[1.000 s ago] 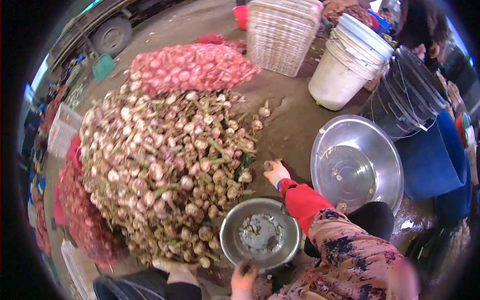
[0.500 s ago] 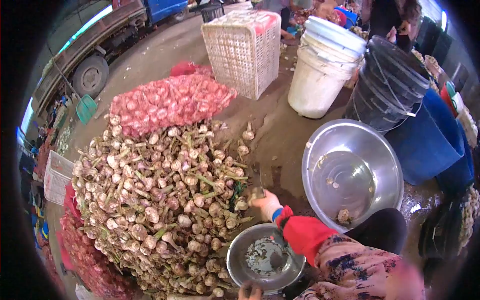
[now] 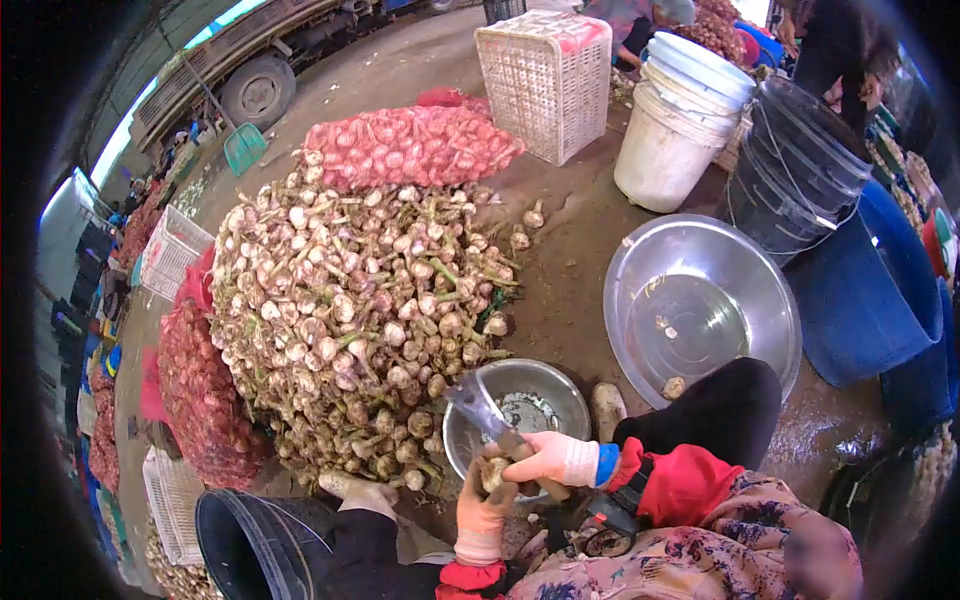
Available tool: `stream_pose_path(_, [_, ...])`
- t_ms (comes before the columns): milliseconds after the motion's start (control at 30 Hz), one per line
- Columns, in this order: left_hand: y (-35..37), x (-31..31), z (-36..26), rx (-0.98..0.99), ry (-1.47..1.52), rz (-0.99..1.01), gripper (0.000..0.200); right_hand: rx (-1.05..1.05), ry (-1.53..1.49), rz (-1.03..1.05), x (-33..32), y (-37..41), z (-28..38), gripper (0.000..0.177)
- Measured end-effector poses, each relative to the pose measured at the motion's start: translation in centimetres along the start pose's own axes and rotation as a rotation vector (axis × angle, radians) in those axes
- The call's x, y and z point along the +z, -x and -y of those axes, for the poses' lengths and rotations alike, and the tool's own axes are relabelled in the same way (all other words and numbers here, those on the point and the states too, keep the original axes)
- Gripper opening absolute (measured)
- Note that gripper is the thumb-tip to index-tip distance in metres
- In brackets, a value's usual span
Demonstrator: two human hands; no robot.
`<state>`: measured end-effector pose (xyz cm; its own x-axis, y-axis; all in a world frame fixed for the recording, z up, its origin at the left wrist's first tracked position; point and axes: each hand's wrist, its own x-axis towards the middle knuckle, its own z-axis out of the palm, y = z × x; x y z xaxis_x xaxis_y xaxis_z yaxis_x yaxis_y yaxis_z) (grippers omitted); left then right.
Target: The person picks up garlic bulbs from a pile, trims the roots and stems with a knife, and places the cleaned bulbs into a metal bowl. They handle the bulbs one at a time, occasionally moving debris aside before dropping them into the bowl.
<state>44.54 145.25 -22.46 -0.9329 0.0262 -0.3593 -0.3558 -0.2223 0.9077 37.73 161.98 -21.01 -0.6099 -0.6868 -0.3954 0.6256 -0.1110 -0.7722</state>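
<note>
A big pile of garlic bulbs with stalks (image 3: 350, 300) lies on the ground in front of me. My left hand (image 3: 482, 515), in a pink glove, holds a garlic bulb (image 3: 492, 473) close to my body. My right hand (image 3: 545, 460), in a white glove with a red sleeve behind it, grips a knife (image 3: 478, 405) whose blade points up and left over the bulb. Both hands meet just below a small metal bowl (image 3: 545, 385) holding scraps. A large metal basin (image 3: 700, 260) with a few bits in it sits to the right.
A red mesh sack of garlic (image 3: 410, 145) lies behind the pile, with more sacks (image 3: 200, 400) at left. A white basket (image 3: 545, 80), white bucket (image 3: 670, 150), black buckets (image 3: 800, 170) and blue tub (image 3: 870, 290) stand at back right. A black bucket (image 3: 250, 540) is near my knee.
My right hand has drawn back from the edge of the garlic pile to my left hand near my body. The hands now meet over a bulb with the knife.
</note>
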Motion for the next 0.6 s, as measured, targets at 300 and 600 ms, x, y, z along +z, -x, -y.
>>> stream_pose_path(300, [4.9, -1.7, -4.7, 0.422, 0.023, -0.338, 0.034, -0.618, 1.069, -0.262, -0.9, 1.4, 4.6, 0.038])
stream_pose_path(600, [9.5, -2.2, -4.9, 0.265, 0.012, -0.23, 0.056, -0.69, 1.375, -0.212, -2.7, 10.9, 11.5, 0.038])
